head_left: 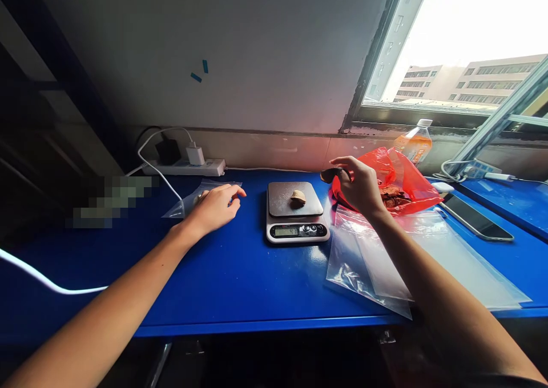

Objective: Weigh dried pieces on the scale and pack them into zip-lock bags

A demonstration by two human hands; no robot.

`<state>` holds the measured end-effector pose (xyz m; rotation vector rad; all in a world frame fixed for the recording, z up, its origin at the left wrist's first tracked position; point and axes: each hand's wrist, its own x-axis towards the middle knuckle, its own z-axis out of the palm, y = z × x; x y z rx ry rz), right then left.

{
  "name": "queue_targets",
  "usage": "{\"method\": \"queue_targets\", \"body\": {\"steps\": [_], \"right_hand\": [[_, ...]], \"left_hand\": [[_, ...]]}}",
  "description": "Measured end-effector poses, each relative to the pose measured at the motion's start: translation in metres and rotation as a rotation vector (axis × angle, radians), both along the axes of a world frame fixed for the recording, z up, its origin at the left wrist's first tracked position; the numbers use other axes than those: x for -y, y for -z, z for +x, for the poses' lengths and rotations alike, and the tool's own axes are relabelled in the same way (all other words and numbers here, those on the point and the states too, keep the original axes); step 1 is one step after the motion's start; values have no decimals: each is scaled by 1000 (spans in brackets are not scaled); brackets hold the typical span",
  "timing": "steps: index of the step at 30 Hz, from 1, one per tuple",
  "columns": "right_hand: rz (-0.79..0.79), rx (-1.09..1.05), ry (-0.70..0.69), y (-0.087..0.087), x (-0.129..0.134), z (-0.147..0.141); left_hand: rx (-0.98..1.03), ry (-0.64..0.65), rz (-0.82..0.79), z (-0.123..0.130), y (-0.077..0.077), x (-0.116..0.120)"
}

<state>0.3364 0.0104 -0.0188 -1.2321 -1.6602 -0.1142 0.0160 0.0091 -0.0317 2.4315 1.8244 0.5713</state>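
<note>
A small scale (295, 228) with a lit display stands on the blue table, and a tan, shell-like piece (298, 198) lies on its metal plate. To the right of the scale my right hand (362, 184) is raised, its fingers closed on a dark brown piece (329, 174). Behind and beside that hand is an open red bag (417, 191) holding brown pieces (394, 196). My left hand (216, 208) is left of the scale with its fingers apart and nothing held. It rests near a small clear bag (184, 205), whose contents it partly hides.
Clear plastic bags (406, 262) lie flat at the right, beside a phone (477, 217). An orange drink bottle (415, 141) stands by the window. A power strip (214, 166) with chargers and cables runs along the wall.
</note>
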Motion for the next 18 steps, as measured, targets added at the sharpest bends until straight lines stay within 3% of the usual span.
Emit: {"method": "queue_targets", "body": {"steps": [10,18], "right_hand": [[60,36,2,4,-3,0],[8,20,-25,12,-6,-4]], "left_hand": [[-57,-39,-42,3,-3,6],[-68,-35,-47,5,-5,7]]}}
